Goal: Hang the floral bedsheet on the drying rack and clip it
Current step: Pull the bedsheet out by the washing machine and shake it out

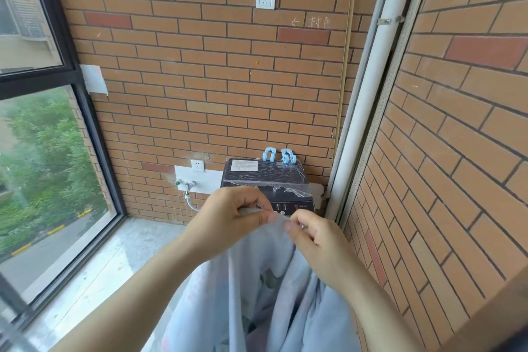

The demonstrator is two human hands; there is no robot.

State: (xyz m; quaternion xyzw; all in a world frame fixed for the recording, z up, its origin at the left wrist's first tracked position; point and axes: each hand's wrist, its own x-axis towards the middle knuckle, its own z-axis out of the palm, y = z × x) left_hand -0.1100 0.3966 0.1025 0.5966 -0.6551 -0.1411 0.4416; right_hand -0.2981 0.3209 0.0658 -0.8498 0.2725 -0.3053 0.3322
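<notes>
Here, by a brick wall (200, 80) and window (43, 151), left hand (228, 218) and right hand (318, 243) pinch the floral bedsheet (257, 286).

An enclosed home balcony is serving as a laundry corner: a washing machine (264, 180) is standing against brick-tiled walls (200, 80), a water tap (187, 184) is jutting out beside it, 2 blue clips (269, 155) are sitting on its back edge, and a large window (43, 151) is looking onto trees and a road.
</notes>
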